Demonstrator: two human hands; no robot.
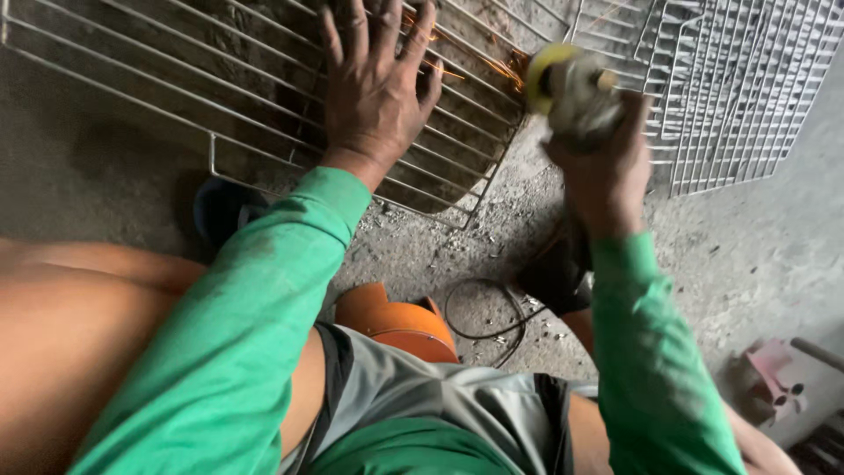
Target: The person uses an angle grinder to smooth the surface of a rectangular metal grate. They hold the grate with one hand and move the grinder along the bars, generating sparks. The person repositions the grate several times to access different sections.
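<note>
My left hand [374, 84] lies flat, fingers spread, pressing on a wire grid rack [176, 79] that rests on the concrete floor. My right hand [602, 167] grips an angle grinder [571, 84] with a yellow-rimmed disc, blurred by motion. The disc touches the right edge of the rack, and orange sparks [479, 66] fly off there toward my left hand. Both arms wear green sleeves.
Several more wire racks [738, 88] lie stacked at the upper right. A black cable [483, 308] loops on the dusty floor between my legs. An orange low stool [396, 321] sits under me, a blue sandal [224, 207] at left, a pink object [774, 369] at lower right.
</note>
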